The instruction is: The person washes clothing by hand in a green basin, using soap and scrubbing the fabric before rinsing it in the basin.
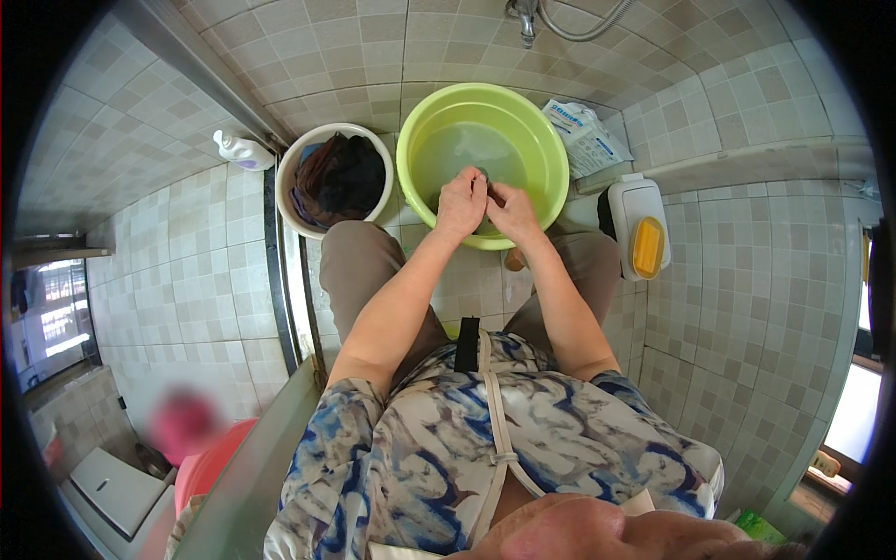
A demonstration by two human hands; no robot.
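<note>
A large yellow-green plastic basin (549,175) stands on the floor before me with cloudy water (465,143) in it. Over its near side my left hand (463,203) and my right hand (514,210) come close together, fingers bent inward. Between and below them shows some dark cloth (483,222), partly hidden by the hands; the fingertips pinch a small dark part of it. To the left, a white round basin (285,185) holds a heap of dark and brown clothes (343,175), near my left knee.
A white detergent bottle (243,152) stands beyond the door track (292,280). Right of the green basin leans a printed plastic bag (586,138). A yellow soap bar (648,246) in a dish rests on a white lidded container (633,199). A tap (526,24) juts from the tiled wall.
</note>
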